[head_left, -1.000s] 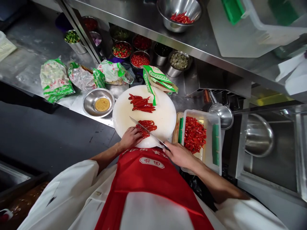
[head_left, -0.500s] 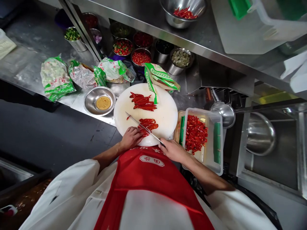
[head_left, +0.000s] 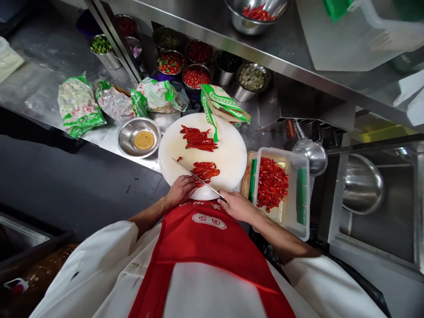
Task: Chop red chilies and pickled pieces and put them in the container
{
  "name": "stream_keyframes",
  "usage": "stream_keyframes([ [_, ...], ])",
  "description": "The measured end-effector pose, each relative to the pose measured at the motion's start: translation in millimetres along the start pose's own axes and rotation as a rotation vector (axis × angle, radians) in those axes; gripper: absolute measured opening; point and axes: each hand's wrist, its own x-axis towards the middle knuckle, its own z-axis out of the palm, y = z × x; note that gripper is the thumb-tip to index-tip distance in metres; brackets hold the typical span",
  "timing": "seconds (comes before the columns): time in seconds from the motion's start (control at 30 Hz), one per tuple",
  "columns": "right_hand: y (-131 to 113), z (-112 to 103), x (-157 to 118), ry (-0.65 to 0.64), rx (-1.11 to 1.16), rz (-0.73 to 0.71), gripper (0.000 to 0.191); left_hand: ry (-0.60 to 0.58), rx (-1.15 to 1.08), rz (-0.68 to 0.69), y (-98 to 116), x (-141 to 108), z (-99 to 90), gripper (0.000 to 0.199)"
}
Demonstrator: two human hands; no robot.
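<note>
On a round white cutting board (head_left: 232, 159) lie two groups of red chilies, whole ones (head_left: 200, 140) at the back and a bunch (head_left: 207, 170) nearer me. My right hand (head_left: 236, 205) grips the dark handle of a long knife (head_left: 190, 172), whose blade slants left across the near bunch. With fingers bent together, my left hand (head_left: 181, 189) presses on the left end of that bunch, beside the blade. Small red bits (head_left: 179, 158) lie near the knife's tip. A clear plastic tub (head_left: 305, 198) of cut red chilies (head_left: 271, 183) stands right of the board.
Left of the board are a steel bowl (head_left: 124, 137) with yellowish sauce and plastic bags (head_left: 77, 106). A green-and-white packet (head_left: 227, 104) overlaps the board's back edge. Behind stand several steel pots under a shelf (head_left: 198, 26); a sink (head_left: 394, 221) is at the right.
The knife has shifted slightly against the chilies, and the red bits near its tip look different. Both hands keep their holds. The whole view has moved a little.
</note>
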Motion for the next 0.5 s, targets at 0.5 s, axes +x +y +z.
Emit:
stream_keyframes([
  [0.5,-14,4,23,0.018,-0.020,-0.022,0.025,0.056,-0.011,0.010,-6,-12,1.6,0.019],
])
